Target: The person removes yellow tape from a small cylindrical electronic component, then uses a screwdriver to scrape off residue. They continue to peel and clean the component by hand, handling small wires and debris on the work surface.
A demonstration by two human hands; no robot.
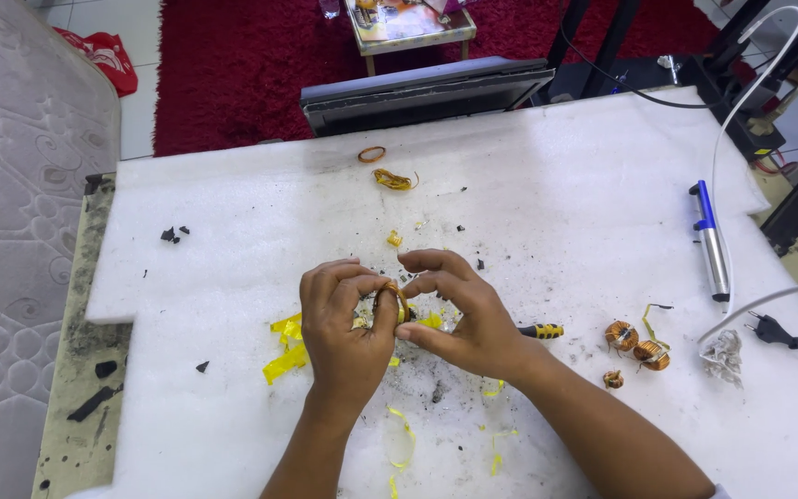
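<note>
We worked over a white foam sheet (233, 277) laid across the table, both hands meeting near its middle. Our left hand (344, 319) was curled, its thumb and fingers pinched on a small copper-wound ring coil (392, 298) that stood upright between the two hands. Our right hand (464, 310) was half closed, its fingertips bent down onto the same coil from the other side, the thumb stretched out beneath it. So the coil sat clamped between both hands, just above the foam.

Beneath and beside the left hand lay crumpled strips of yellow tape (286, 349), with thinner yellow scraps trailing toward us. A screwdriver with a yellow-and-black handle (543, 330) poked out from behind the right hand, touching the foam. Dark crumbs and dust were scattered around the hands.

To the right, well apart from the hands, three copper toroid coils (637, 346) rested close together. Farther right lay a blue-and-silver pen-shaped tool (711, 245) with a white cable (759, 300) running near it, and a black power plug (768, 328). Up the sheet we saw a loose copper wire ring (371, 154) and a tangle of yellowish wire (393, 179) just beside it. A red rug (233, 74) covered the floor beyond the table.
</note>
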